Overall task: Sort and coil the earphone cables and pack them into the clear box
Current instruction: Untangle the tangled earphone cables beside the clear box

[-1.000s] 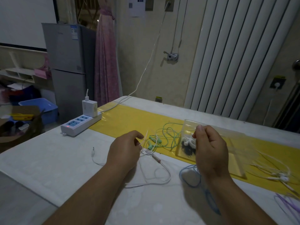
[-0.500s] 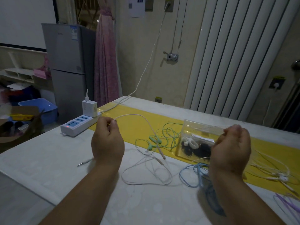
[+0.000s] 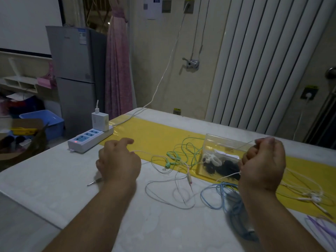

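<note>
My left hand hovers low over the white table, fingers curled around a thin white earphone cable. The cable's jack lies just left of that wrist. The cable leaves the hand rightward and drops into loose loops on the table. My right hand is a raised fist closed on the same cable, in front of the clear box. The box stands on the yellow runner and holds a white coil and a black coil.
Green earphones lie tangled left of the box, a blue cable under my right forearm, white earphones and a purple cable at the right. A power strip with a charger sits at the table's left edge.
My hands moved apart from the middle, drawing the white cable out between them. Its raised arc by my left hand has since dropped lower.
</note>
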`<state>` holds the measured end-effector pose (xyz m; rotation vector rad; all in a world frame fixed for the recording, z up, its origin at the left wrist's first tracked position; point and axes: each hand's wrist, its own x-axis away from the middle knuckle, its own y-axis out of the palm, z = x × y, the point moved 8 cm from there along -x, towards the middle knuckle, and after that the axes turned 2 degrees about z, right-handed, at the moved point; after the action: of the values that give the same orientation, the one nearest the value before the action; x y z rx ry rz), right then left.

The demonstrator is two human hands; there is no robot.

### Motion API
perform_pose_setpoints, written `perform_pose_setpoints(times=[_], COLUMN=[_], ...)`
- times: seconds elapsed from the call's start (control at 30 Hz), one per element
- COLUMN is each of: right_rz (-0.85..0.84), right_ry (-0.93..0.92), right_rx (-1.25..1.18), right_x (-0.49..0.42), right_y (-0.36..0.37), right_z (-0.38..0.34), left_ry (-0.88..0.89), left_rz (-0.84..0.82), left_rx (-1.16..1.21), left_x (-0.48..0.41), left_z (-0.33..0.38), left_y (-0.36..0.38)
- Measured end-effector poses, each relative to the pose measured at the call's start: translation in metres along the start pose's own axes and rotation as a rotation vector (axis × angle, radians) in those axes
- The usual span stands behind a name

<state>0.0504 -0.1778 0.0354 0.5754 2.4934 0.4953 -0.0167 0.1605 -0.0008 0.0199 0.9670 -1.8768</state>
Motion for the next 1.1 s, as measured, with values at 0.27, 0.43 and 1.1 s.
perform_pose_setpoints(times=[0.27, 0.43, 1.1], right_rz=[-0.274, -0.462, -0.969], right_ry=[-0.050, 0.022, 0.043], right_rx=[0.022, 0.110, 1.101], right_x=[0.018, 0.028, 0.061], right_y=[0.025, 0.039, 0.057], right_z=[-0.005, 0.007, 0.044], left_ry=[0.726, 0.804, 0.405], left_rz=[-0.016, -0.193, -0.640], left_rx=[-0.116, -0.066, 0.336], left_x=[0.046, 0.051, 0.037], left_z=[0.069, 0.070, 0.047], left_y=[0.019, 0.044, 0.062])
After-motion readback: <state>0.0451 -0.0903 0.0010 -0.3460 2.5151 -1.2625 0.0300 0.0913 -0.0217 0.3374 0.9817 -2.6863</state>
